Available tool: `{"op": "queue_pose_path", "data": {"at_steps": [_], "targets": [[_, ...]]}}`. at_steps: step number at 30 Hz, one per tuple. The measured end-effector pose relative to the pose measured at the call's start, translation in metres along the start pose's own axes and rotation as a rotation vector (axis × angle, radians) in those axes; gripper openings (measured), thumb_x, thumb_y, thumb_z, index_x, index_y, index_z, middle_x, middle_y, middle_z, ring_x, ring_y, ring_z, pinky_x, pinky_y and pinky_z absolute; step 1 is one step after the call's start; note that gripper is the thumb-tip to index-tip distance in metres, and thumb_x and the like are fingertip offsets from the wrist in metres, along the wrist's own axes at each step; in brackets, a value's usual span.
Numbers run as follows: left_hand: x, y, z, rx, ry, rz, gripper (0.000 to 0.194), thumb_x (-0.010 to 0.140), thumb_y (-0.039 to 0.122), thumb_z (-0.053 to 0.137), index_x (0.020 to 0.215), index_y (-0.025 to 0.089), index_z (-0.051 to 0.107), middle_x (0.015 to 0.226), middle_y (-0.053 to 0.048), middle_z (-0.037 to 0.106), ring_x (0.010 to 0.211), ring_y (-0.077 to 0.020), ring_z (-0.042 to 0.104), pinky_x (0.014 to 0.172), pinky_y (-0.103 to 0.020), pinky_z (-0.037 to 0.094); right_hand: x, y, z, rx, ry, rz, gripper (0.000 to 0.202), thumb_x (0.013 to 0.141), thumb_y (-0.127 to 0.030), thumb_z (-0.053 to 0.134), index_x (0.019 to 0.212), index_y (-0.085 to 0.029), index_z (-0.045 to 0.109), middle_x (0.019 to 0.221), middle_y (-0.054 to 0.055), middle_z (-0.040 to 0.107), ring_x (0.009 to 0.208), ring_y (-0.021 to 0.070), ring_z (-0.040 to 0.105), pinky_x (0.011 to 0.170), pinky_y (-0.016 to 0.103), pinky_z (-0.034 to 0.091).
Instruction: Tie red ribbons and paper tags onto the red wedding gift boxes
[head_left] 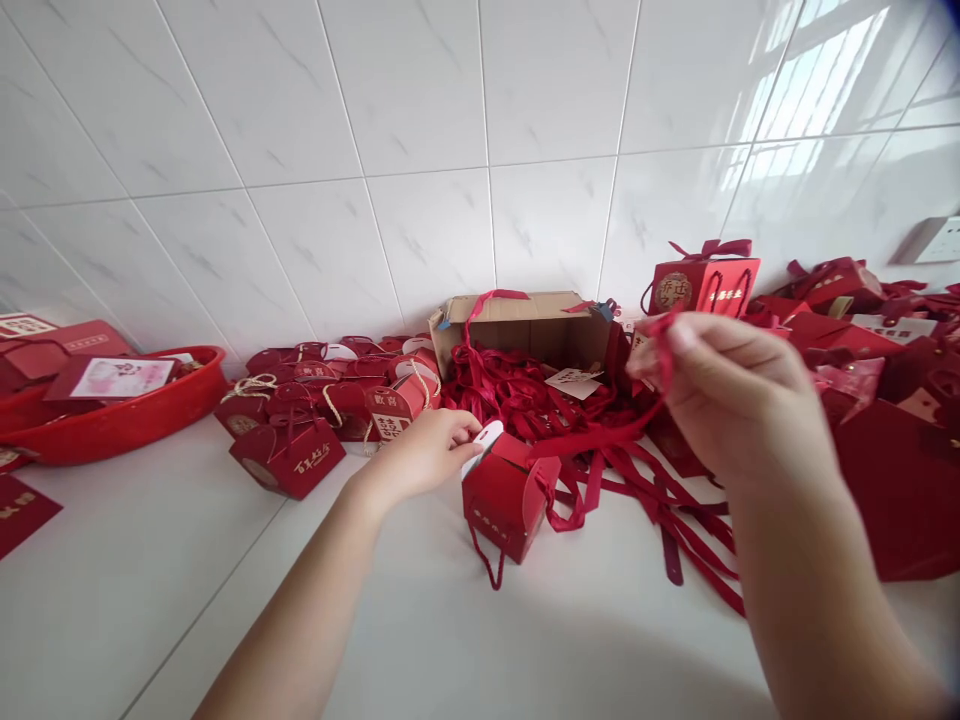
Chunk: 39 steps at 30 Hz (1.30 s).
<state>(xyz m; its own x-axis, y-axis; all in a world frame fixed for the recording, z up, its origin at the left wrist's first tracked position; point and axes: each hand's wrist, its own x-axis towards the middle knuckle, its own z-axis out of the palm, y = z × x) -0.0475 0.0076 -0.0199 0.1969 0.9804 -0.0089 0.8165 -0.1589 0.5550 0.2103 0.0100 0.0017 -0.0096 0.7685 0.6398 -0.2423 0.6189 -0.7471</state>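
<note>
A small red gift box (504, 500) with gold lettering and a cord handle sits near the middle of the white tabletop. My left hand (442, 445) is closed on the white inner flap (486, 442) at the box's top left. Raised at the right, my right hand (705, 385) pinches a red ribbon (615, 437), which runs down and left toward the box. Behind the box lies a heap of red ribbons (510, 385), spilling from an open cardboard carton (517, 335). Several loose ribbon strands trail across the table under my right forearm.
Several red boxes (289, 455) stand left of the carton. A red plastic basin (150, 410) with boxes is at the far left. Behind my right hand stands a box with a bow (705, 285); more red boxes (892, 480) pile up at the right. A tiled wall (420, 130) closes the back.
</note>
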Motion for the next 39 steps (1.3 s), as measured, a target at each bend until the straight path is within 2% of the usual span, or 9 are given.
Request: {"op": "queue_pose_path", "data": {"at_steps": [3, 5, 8, 12, 16, 22, 26, 35, 39], "targets": [[0.003, 0.0, 0.0, -0.084, -0.034, 0.032, 0.032, 0.084, 0.049, 0.051, 0.087, 0.021, 0.066, 0.078, -0.004, 0.07, 0.077, -0.0232, 0.065, 0.063, -0.029, 0.046, 0.0, 0.023, 0.017, -0.068, -0.243, 0.313, 0.021, 0.084, -0.035, 0.066, 0.098, -0.02, 0.061, 0.07, -0.003, 0.06, 0.055, 0.0089, 0.052, 0.05, 0.022, 0.04], [0.003, 0.001, 0.001, -0.124, -0.062, 0.05, 0.035, 0.084, 0.051, 0.051, 0.087, 0.02, 0.066, 0.08, -0.005, 0.071, 0.077, -0.0233, 0.066, 0.065, -0.029, 0.047, -0.001, 0.042, 0.028, -0.13, -0.43, 0.479, 0.024, 0.085, -0.039, 0.062, 0.097, -0.02, 0.052, 0.064, -0.005, 0.056, 0.047, 0.0071, 0.043, 0.043, 0.02, 0.031], [0.002, 0.002, 0.003, -0.146, -0.079, 0.045, 0.033, 0.083, 0.049, 0.053, 0.09, 0.02, 0.067, 0.082, -0.005, 0.072, 0.077, -0.0226, 0.066, 0.066, -0.029, 0.048, -0.004, 0.068, 0.04, -0.269, -0.557, 0.572, 0.018, 0.086, -0.033, 0.058, 0.087, -0.021, 0.045, 0.061, -0.007, 0.053, 0.048, 0.0069, 0.039, 0.044, 0.019, 0.029], [-0.001, 0.006, 0.004, -0.145, -0.112, 0.03, 0.031, 0.084, 0.044, 0.052, 0.096, 0.021, 0.067, 0.085, -0.004, 0.073, 0.078, -0.022, 0.066, 0.067, -0.029, 0.048, -0.007, 0.082, 0.045, -0.358, -0.581, 0.596, 0.018, 0.083, -0.026, 0.058, 0.082, -0.021, 0.041, 0.061, -0.007, 0.05, 0.054, 0.0085, 0.04, 0.049, 0.02, 0.032], [-0.003, 0.01, 0.005, -0.141, -0.132, 0.018, 0.031, 0.084, 0.041, 0.05, 0.1, 0.02, 0.067, 0.084, -0.004, 0.073, 0.081, -0.0226, 0.067, 0.068, -0.029, 0.048, -0.008, 0.081, 0.045, -0.404, -0.619, 0.6, 0.021, 0.08, -0.025, 0.061, 0.079, -0.021, 0.04, 0.061, -0.007, 0.046, 0.054, 0.0079, 0.037, 0.048, 0.02, 0.029], [-0.005, 0.008, 0.007, -0.174, -0.156, 0.002, 0.036, 0.084, 0.041, 0.054, 0.112, 0.021, 0.062, 0.093, -0.005, 0.072, 0.088, -0.0231, 0.068, 0.075, -0.031, 0.05, -0.008, 0.081, 0.046, -0.389, -0.603, 0.536, 0.017, 0.083, -0.027, 0.056, 0.08, -0.021, 0.04, 0.062, -0.008, 0.044, 0.056, 0.0085, 0.038, 0.051, 0.021, 0.03], [-0.006, 0.007, 0.007, -0.155, -0.178, -0.002, 0.029, 0.089, 0.041, 0.045, 0.101, 0.021, 0.063, 0.094, -0.004, 0.071, 0.082, -0.0215, 0.07, 0.071, -0.03, 0.051, -0.008, 0.08, 0.046, -0.408, -0.649, 0.511, 0.014, 0.083, -0.023, 0.055, 0.078, -0.021, 0.042, 0.064, -0.007, 0.044, 0.058, 0.0091, 0.04, 0.053, 0.023, 0.031], [0.005, 0.008, 0.015, -0.013, -0.058, 0.051, 0.015, 0.084, 0.028, 0.044, 0.075, 0.022, 0.054, 0.069, 0.001, 0.068, 0.065, -0.0179, 0.064, 0.057, -0.026, 0.043, -0.007, 0.08, 0.043, -0.395, -0.684, 0.484, 0.01, 0.085, -0.026, 0.055, 0.083, -0.021, 0.046, 0.071, -0.004, 0.05, 0.063, 0.0109, 0.045, 0.057, 0.024, 0.037], [0.005, -0.004, -0.005, 0.078, 0.104, -0.051, 0.011, 0.08, 0.026, 0.045, 0.075, 0.022, 0.053, 0.072, -0.001, 0.069, 0.068, -0.02, 0.065, 0.06, -0.027, 0.045, 0.0, 0.07, 0.03, -0.496, -0.623, 0.408, 0.005, 0.087, -0.025, 0.052, 0.087, -0.021, 0.051, 0.085, 0.001, 0.061, 0.079, 0.0149, 0.056, 0.07, 0.028, 0.045]]}}
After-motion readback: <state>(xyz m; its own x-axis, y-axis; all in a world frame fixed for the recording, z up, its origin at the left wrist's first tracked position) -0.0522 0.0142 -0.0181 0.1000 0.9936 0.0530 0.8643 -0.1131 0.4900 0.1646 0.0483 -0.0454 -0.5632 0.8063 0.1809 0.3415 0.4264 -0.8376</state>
